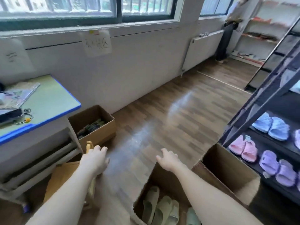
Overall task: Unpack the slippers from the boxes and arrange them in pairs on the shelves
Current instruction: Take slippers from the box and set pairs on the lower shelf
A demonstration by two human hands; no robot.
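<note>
Since the pale green foam slippers point(159, 207) lie heaped and unpaired in the open brown cardboard box point(165, 179) at the person's feet, I judge this to be the box now being emptied. It sits near the rack, so each pair has only a short way to go.

The left hand point(95, 159) appears to grip a pale yellow slipper point(89, 145) by its edge. One end pokes up past the knuckles and the rest hangs below the wrist, though the thumb is hidden from where I stand. My guess is that it is held aside until its mate turns up. The right hand point(168, 159) is free, with fingers loosely spread and nothing in them. It hovers over the far rim of the box, apart from the slippers inside.

Just to the right stands a second cardboard box point(227, 169) with nothing showing in it, close beside the black metal shelf rack point(263, 140). There light blue slippers point(271, 127), pink slippers point(243, 148) and purple slippers point(277, 168) already sit side by side in pairs.

Across the wooden floor point(178, 111), a third cardboard box point(97, 137) of dark slippers point(90, 127) stands against the green-topped counter point(48, 98). Another person point(230, 30) stands far off.
</note>
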